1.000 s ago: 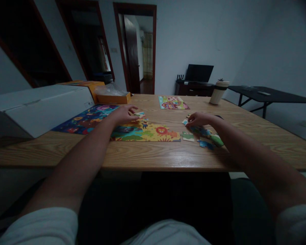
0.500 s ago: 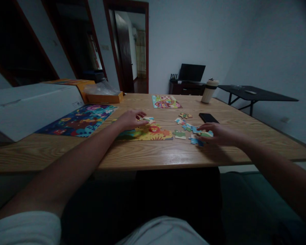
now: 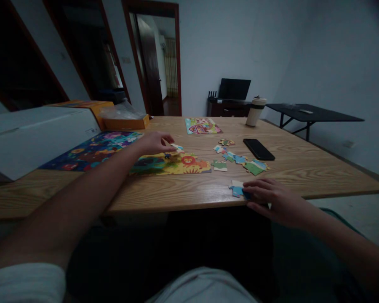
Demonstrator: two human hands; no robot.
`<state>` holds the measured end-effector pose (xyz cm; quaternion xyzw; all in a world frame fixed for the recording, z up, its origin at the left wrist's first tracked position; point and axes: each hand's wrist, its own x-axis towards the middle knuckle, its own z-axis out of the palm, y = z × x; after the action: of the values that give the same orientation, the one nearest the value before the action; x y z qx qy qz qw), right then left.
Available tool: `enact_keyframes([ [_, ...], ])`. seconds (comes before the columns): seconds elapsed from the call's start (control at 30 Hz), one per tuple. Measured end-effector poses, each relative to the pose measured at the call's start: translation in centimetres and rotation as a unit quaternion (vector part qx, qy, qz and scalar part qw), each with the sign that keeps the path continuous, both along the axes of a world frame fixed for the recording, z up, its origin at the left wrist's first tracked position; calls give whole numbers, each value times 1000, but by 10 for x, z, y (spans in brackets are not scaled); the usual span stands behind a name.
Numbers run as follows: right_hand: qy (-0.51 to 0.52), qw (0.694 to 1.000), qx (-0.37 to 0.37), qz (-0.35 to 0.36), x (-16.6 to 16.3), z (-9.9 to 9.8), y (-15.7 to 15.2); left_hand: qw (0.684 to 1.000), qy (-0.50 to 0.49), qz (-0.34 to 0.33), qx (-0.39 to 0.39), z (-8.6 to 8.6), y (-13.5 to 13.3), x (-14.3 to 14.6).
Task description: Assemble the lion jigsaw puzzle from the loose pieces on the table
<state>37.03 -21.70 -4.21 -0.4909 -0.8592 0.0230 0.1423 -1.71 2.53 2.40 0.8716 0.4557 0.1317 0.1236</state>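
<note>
A partly built jigsaw with a lion picture (image 3: pixel 173 164) lies on the wooden table (image 3: pixel 192 191). My left hand (image 3: pixel 154 143) rests on its far edge, fingers curled on a pale puzzle piece (image 3: pixel 177 147). Several loose pieces (image 3: pixel 236 158) are scattered to the right of the jigsaw. At the table's near edge my right hand (image 3: pixel 273 198) pinches a blue puzzle piece (image 3: pixel 236 188), fingers on top and thumb under the table's edge.
A black phone (image 3: pixel 259 149) lies right of the loose pieces. A white cup (image 3: pixel 255 111) and a finished small puzzle (image 3: pixel 202 125) sit at the far side. A dark colourful puzzle (image 3: pixel 94 147), a white box (image 3: pixel 34 134) and an orange box (image 3: pixel 123 122) stand left.
My right hand has drawn back from the loose pieces to the table's near edge, dragging the blue piece with it. The left hand stays at the jigsaw's far edge. The view has swung rightward.
</note>
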Motion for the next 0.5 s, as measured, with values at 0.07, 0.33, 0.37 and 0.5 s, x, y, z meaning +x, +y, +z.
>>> enact_keyframes([
  [0.07,-3,1000,-19,11,-3,7,12,1000,-8,26,4,-1,13,-1],
  [0.33,-35,991,-2,-128,20,21,105,991,75,67,92,-19,53,38],
  [0.37,-49,988,-17,-144,24,22,116,990,85,73,88,-23,56,44],
  [0.5,-73,975,-125,-171,30,24,142,990,114,71,51,-29,54,58],
])
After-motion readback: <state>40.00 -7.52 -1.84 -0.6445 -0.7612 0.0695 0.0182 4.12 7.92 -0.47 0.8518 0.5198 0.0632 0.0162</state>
